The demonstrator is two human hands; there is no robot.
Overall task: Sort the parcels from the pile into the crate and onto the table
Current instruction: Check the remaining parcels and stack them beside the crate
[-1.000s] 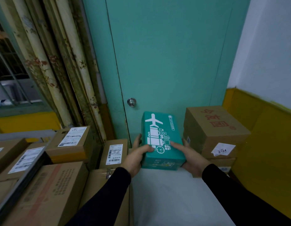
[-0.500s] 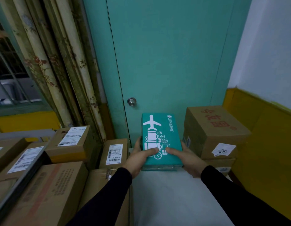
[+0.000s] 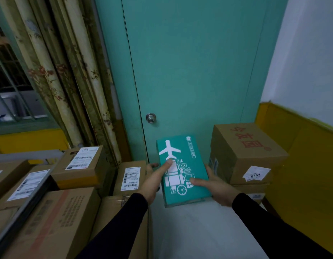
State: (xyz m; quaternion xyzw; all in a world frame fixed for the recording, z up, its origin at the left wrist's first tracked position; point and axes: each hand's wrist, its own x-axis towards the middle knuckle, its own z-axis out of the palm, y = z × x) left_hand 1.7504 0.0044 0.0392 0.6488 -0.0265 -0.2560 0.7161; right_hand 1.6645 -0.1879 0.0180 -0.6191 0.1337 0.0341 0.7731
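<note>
Carefully now, I hold the teal parcel (image 3: 184, 172) low over the white bench (image 3: 199, 230) by the door, left hand (image 3: 154, 181) and right hand (image 3: 212, 187) clasping its sides, aiming to lower it flat beside the brown box (image 3: 242, 152).

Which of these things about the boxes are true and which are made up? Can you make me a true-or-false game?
1. Both hands hold the teal box. True: the left hand and the right hand grip its two sides.
2. The teal box has a white boat on it. False: it shows a white airplane.
3. A brown box with red writing stands to the right of the teal box. True.
4. The door is wide open. False: it is shut, with a round knob.
5. The sticker on the brown box says 0164. True.
</note>
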